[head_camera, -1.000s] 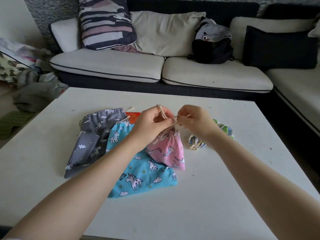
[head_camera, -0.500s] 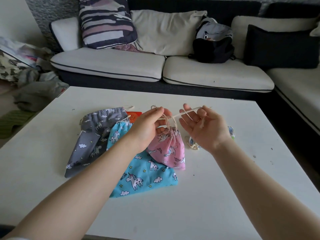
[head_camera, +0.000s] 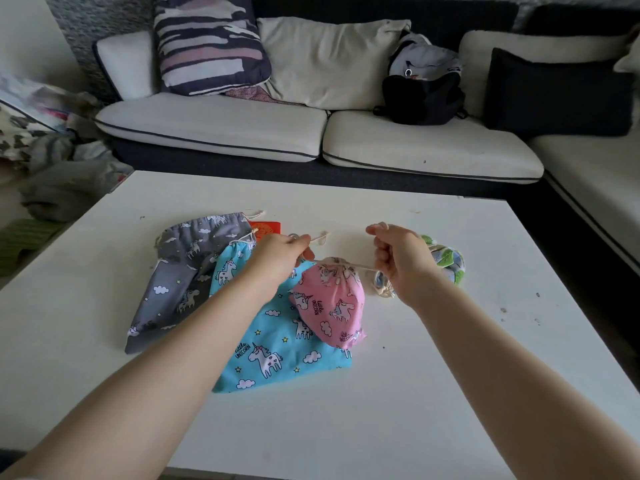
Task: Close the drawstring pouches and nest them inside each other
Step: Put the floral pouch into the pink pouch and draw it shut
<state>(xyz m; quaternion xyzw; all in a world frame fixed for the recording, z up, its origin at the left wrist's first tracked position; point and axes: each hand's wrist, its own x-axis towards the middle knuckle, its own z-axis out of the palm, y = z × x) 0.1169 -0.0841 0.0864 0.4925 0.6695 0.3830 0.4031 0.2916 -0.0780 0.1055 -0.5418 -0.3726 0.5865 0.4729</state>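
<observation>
A pink unicorn pouch (head_camera: 332, 303) with its mouth gathered tight lies on a flat blue unicorn pouch (head_camera: 277, 355). To the left a grey unicorn pouch (head_camera: 180, 271) lies flat, partly under the blue one. My left hand (head_camera: 280, 254) pinches the pink pouch's left drawstring. My right hand (head_camera: 401, 258) grips the right drawstring, which runs taut to the pouch's mouth. Behind my right hand sits a bunched green-and-white leaf-print pouch (head_camera: 446, 261), partly hidden.
All of this is on a white table (head_camera: 346, 427). A red card (head_camera: 266, 226) pokes out behind the grey pouch. A sofa with cushions and a black backpack (head_camera: 422, 95) stands beyond the far edge. Clothes are piled on the floor at left.
My hands have moved apart, each pulling a drawstring sideways. The pink pouch's mouth has drawn tight, and my right hand has gone from open to gripping the cord.
</observation>
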